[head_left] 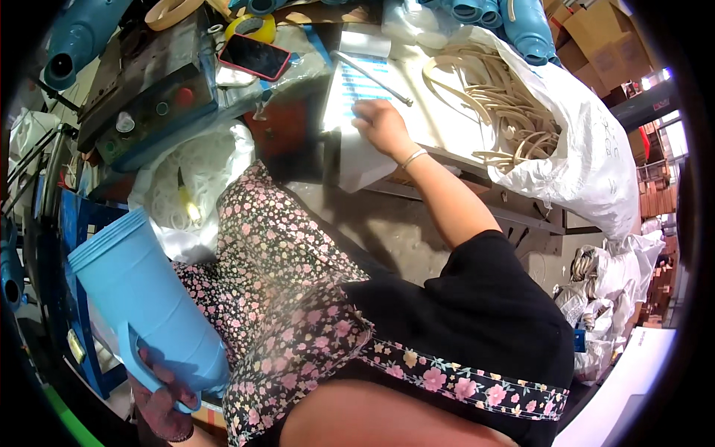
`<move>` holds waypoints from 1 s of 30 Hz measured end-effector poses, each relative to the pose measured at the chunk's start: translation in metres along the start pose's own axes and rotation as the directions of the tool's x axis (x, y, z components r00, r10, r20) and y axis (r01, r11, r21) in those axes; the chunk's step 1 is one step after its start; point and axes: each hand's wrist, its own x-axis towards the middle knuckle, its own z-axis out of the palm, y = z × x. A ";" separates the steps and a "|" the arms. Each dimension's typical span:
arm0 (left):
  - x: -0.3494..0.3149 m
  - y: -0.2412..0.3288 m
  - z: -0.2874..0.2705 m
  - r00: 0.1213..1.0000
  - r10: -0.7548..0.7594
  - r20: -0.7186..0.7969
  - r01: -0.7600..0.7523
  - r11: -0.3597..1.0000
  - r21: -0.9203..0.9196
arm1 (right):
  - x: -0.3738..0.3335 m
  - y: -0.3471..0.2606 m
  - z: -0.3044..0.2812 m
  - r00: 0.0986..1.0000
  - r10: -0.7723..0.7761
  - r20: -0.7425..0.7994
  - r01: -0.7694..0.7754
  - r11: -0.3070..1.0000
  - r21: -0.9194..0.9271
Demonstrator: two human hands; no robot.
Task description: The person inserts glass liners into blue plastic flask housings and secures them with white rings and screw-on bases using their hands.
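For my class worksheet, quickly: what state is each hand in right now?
Left hand: holding the blue jug by its handle.
Right hand: curled by the printed sheet; whether it grips anything cannot be told.

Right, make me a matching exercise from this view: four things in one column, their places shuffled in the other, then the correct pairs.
Things
1. blue jug
2. phone
3. yellow and black tool
4. tan strips

Places
A. inside the smaller white bag, left of centre
B. at the mouth of the large white sack, upper right
C. in the left hand
D. next to the yellow roll, near the top

Pairs: 1-C, 2-D, 3-A, 4-B
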 end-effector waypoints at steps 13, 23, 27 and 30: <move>0.039 -0.014 0.101 0.973 -0.229 0.036 0.229 0.973 0.013 | 0.016 -0.156 -0.016 0.988 0.150 0.032 -0.139 0.791 0.596; 0.030 -0.036 0.086 0.983 -0.080 0.167 -0.024 0.838 0.545 | 0.039 -0.324 0.010 0.735 -0.304 0.606 -0.471 0.414 0.779; 0.026 -0.036 0.086 0.983 -0.082 0.162 0.015 0.926 0.378 | 0.035 -0.334 0.019 0.769 -0.309 0.559 -0.428 0.400 0.810; 0.023 -0.048 0.073 0.983 -0.032 0.180 -0.080 0.811 0.580 | 0.040 -0.342 0.019 0.779 -0.335 0.530 -0.281 0.568 0.774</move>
